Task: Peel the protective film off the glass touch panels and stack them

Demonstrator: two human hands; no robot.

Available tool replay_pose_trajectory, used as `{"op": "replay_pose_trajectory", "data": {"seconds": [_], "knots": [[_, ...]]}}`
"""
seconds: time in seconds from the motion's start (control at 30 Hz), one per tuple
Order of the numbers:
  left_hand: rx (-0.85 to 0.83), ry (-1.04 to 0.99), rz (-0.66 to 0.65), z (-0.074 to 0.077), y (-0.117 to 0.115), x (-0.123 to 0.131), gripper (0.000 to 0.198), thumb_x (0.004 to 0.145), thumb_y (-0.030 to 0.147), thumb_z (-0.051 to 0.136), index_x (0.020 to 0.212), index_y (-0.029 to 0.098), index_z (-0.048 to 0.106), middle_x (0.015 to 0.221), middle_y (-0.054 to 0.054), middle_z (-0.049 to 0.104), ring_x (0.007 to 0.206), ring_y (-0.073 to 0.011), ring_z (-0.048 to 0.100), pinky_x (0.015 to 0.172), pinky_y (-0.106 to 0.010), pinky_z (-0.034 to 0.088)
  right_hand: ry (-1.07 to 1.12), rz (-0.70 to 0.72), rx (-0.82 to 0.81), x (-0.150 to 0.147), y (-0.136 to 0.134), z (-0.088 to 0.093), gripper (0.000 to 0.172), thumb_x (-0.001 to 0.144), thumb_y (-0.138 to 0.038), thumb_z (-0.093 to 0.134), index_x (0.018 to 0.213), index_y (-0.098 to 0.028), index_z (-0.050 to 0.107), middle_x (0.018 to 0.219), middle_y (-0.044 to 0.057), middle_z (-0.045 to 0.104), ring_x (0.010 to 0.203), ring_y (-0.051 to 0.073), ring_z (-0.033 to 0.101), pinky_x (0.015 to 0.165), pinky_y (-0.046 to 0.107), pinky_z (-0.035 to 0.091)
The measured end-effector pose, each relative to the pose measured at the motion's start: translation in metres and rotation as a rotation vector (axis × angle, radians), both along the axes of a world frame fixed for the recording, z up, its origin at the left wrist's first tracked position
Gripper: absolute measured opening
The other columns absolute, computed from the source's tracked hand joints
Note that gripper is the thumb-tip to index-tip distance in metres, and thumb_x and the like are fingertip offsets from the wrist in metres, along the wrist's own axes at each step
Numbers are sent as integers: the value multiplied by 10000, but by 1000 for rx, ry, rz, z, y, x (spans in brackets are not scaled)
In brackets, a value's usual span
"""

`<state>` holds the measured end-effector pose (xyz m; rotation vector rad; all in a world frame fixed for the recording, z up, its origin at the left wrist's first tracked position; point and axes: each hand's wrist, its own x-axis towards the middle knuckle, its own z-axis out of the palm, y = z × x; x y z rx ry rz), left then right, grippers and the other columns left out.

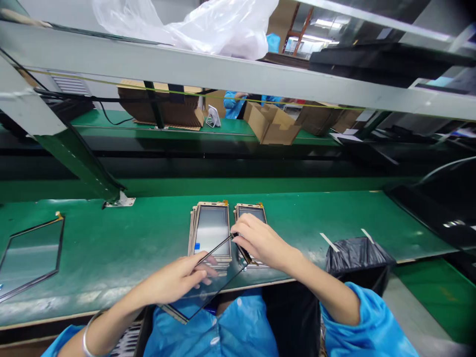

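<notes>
A black-bordered clear glass touch panel (223, 285) is held tilted over the table's front edge, in front of my body. My left hand (184, 278) grips its left edge, thumb on the near face and some fingers seen through the glass. At the panel's upper corner, my right hand (260, 243) pinches with thumb and forefinger. Just beyond lie two stacks of framed panels: the left stack (212, 223) has a small blue tab, and the right stack (253, 210) is partly hidden by my right hand. Another black-bordered glass panel (33, 253) rests at the far left.
A bin lined with a black bag (359, 255) hangs by the table's front edge at right. A slanted green post (80, 163) is bolted to the green table (148, 228). Beyond are an open cardboard box (273, 124), a shelf with plastic bags (223, 29) and a person in blue (233, 103).
</notes>
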<state>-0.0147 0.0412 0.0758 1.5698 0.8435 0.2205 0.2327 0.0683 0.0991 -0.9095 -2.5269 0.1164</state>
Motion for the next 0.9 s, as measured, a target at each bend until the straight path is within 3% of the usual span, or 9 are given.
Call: {"op": "replay_pose_trajectory", "data": {"seconds": [0.23, 0.33, 0.57, 0.7, 0.77, 0.83, 0.9], "knots": [[126, 20, 20, 7, -4, -2, 342, 913, 248, 425, 1232, 247, 549, 1033, -25, 726, 908, -205, 677, 821, -281, 497, -79, 72, 39, -1, 3, 5, 221, 968, -171, 362, 828, -161, 533, 812, 67, 531, 753, 180, 456, 648, 276, 418], [70, -26, 21, 7, -2, -1, 395, 914, 245, 426, 1303, 258, 496, 1054, -25, 720, 915, -202, 680, 817, -279, 504, -69, 78, 101, 1, 3, 2, 226, 969, -165, 366, 823, -158, 538, 810, 71, 542, 763, 180, 456, 665, 278, 419], [31, -63, 18, 8, -3, 3, 367, 907, 269, 451, 1265, 242, 526, 1059, -45, 717, 911, -213, 681, 813, -301, 511, -120, 64, 216, 8, 5, -4, 232, 963, -139, 372, 822, -146, 556, 819, 77, 564, 767, 188, 461, 665, 291, 418], [-144, -126, 108, 1, 7, 4, 316, 891, 348, 502, 1158, 187, 547, 1108, -119, 699, 946, -247, 677, 768, -328, 529, -84, 84, 265, 6, -11, -4, 231, 956, -119, 362, 824, -141, 551, 761, 80, 574, 693, 192, 449, 605, 303, 405], [-247, -206, 239, -5, 19, 3, 324, 860, 368, 564, 1111, 164, 541, 1124, -160, 687, 952, -269, 681, 735, -327, 537, 23, 71, 132, 14, -36, -2, 196, 955, -125, 377, 840, -157, 533, 750, 66, 575, 686, 182, 468, 604, 296, 418], [-324, -299, 414, -11, 33, -1, 344, 835, 324, 619, 1124, 160, 528, 1151, -171, 674, 967, -276, 680, 735, -317, 546, 178, -2, -172, 38, -72, -1, 164, 955, -164, 407, 829, -189, 509, 757, 49, 570, 696, 167, 505, 614, 277, 448], [-411, -429, 586, -18, 47, -5, 345, 837, 235, 621, 1161, 172, 522, 1193, -153, 656, 1010, -264, 666, 765, -304, 554, 356, -167, -493, 75, -111, -6, 183, 945, -238, 444, 770, -220, 493, 738, 36, 556, 673, 161, 535, 591, 266, 475]]}}
